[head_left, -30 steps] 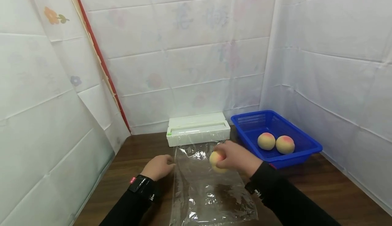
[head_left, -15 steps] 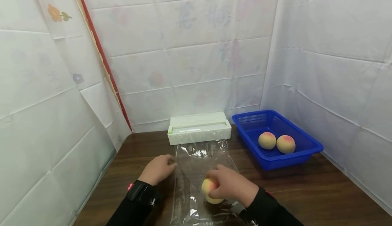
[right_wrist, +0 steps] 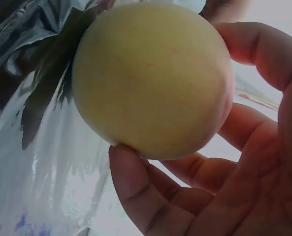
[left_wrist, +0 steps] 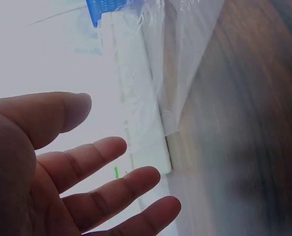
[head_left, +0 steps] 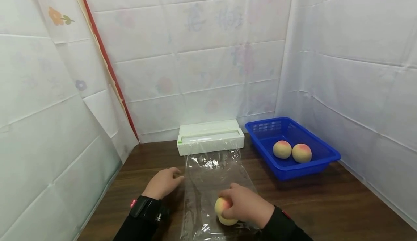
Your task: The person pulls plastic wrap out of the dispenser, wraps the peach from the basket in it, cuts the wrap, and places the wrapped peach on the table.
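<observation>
While right hand (head_left: 245, 204) grips one peach (right_wrist: 153, 81), two peaches (head_left: 302, 153) in one basket (head_left: 293, 173)

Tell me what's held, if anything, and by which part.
A peach, by its rounded sides, in the right grip; the left grip holds nothing.

Along the tabletop's (head_left: 325, 204) far edge stands a cling-film box (head_left: 210, 128), with a hanging sheet (head_left: 202, 63) behind it. Cling film (head_left: 208, 183) runs from the box toward the near edge. Right of the box, at the far right corner, sits a basket (head_left: 306, 170); in it are a left peach (head_left: 282, 149) and a right peach (head_left: 302, 153). The left hand (head_left: 163, 183) is just left of the film; over the film's near part, a third peach (head_left: 221, 207) lies between the right hand's (head_left: 250, 204) fingers (right_wrist: 131, 172).
</observation>
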`<state>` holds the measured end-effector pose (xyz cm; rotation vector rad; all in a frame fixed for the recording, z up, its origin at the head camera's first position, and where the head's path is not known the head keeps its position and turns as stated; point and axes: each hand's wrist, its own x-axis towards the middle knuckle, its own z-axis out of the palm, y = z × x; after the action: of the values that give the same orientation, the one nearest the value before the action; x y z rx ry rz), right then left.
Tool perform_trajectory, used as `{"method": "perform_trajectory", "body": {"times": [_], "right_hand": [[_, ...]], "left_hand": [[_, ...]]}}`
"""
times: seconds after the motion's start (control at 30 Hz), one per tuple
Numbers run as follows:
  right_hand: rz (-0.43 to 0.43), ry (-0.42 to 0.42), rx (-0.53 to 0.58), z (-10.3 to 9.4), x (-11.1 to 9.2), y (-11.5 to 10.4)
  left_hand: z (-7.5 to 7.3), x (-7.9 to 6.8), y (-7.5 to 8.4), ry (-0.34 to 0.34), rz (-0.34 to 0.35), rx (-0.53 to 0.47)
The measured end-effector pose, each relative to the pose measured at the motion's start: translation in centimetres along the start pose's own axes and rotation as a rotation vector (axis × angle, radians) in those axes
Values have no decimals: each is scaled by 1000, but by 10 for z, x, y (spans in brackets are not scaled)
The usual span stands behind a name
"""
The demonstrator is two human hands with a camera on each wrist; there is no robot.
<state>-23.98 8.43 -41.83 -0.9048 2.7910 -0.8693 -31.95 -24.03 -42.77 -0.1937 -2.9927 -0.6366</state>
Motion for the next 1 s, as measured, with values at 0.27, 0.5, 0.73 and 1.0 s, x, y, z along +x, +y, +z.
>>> {"method": "perform_trajectory", "body": {"times": [0.27,0.5,0.73,1.0], "right_hand": [[22,-7,-30,9,10,2],[77,-43,-109,24,18,-3],[68,-42,-128,23,19,-6],[86,15,-123,23,12,-4]], "left_hand": [[2,-3,-5,8,-14,-6],[-1,-11,-3,-3,-14,-12],[-9,-23,7,-11,-3,-20],[-10,-55,28,56,83,-11]]}}
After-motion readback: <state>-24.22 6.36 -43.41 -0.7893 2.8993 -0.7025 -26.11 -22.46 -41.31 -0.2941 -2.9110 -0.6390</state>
